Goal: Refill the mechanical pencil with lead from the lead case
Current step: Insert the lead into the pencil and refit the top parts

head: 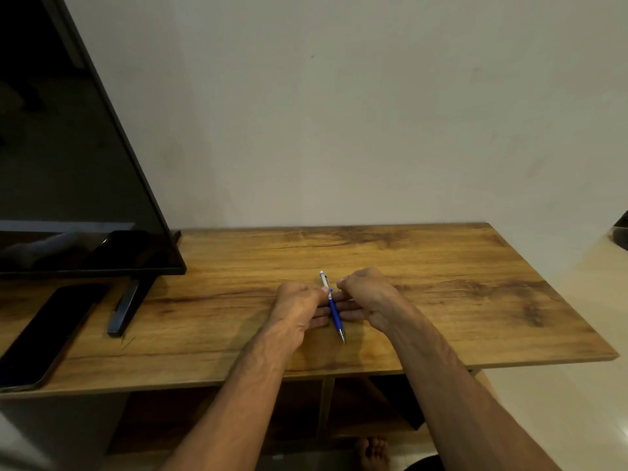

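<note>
A mechanical pencil (335,316) with a blue barrel and a white clip end sits over the wooden table (441,300), its metal tip pointing toward me. My left hand (297,302) closes in on it from the left. My right hand (368,295) does the same from the right. Both thumbs and forefingers pinch the pencil where the white part meets the blue. The lower fingers of both hands lie beside and under the barrel. A small blue spot shows between the fingertips; I cannot tell what it is. No lead case is in view.
A dark monitor (68,164) on a black foot (127,309) stands at the left of the table. A black phone (51,331) lies flat in front of it. Behind the table is a wall. Open shelves and a bare foot (372,452) show below the front edge.
</note>
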